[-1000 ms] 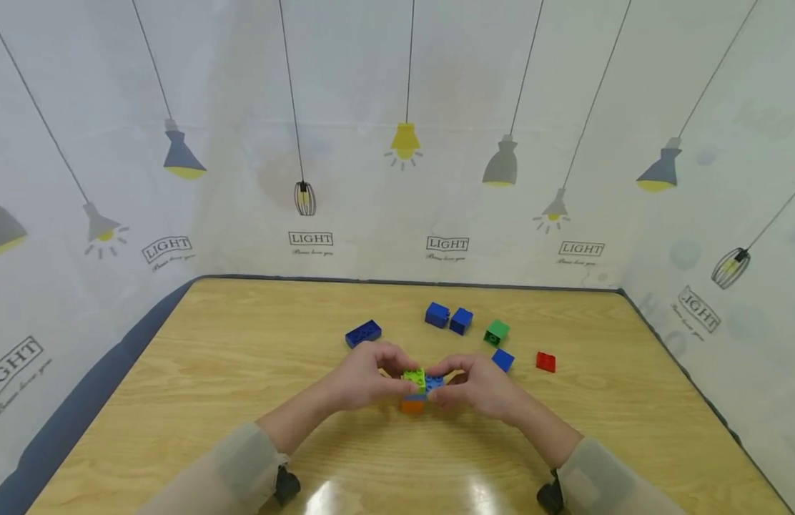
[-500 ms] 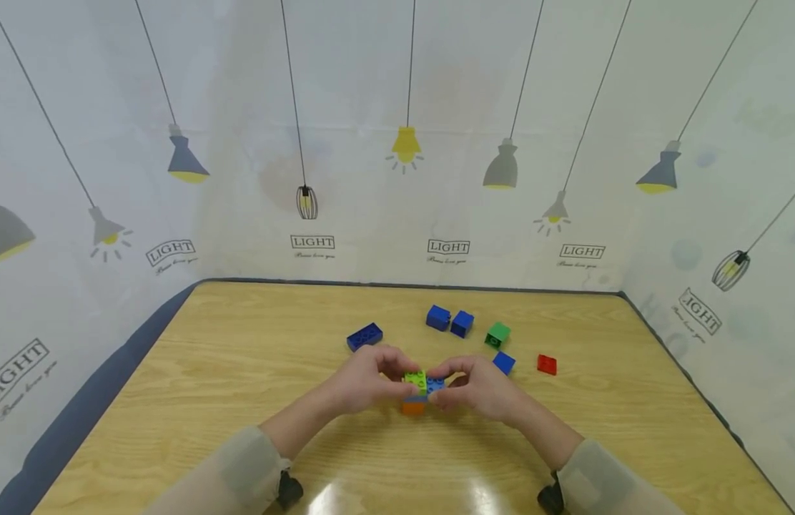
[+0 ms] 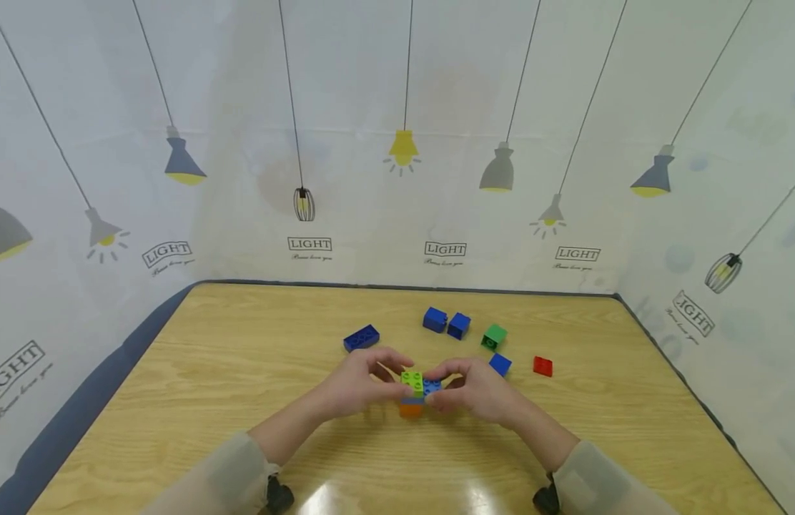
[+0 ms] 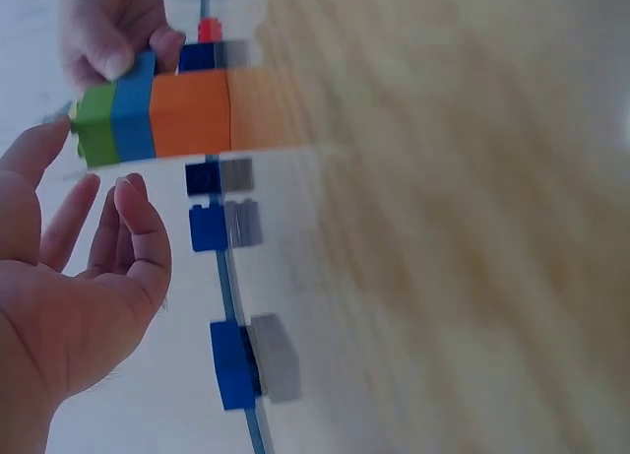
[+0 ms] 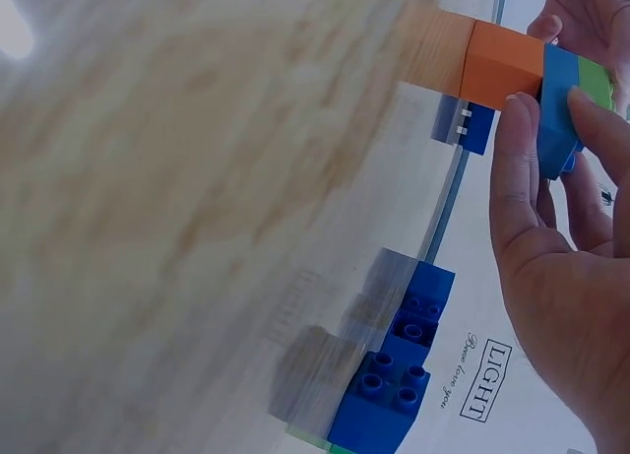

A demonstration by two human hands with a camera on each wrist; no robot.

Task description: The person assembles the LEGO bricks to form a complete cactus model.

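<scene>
A small stack of toy building bricks stands upright mid-table: an orange brick at the bottom, a light blue brick across it, a lime green brick on top. The blue brick juts out to the right past the orange one. My right hand pinches that jutting end between thumb and fingers; the right wrist view shows the grip too. My left hand is at the stack's left, fingers loosely bent. In the left wrist view one fingertip lies at the green brick's top edge, and the others are apart from the stack.
Behind the hands lie a long dark blue brick, two blue bricks side by side, a green brick, another blue brick and a flat red brick. A lamp-patterned sheet rises along the table's far edge.
The left hand has loosened and drawn slightly left from the green brick, showing more of it. The right hand keeps its hold on the blue brick.
</scene>
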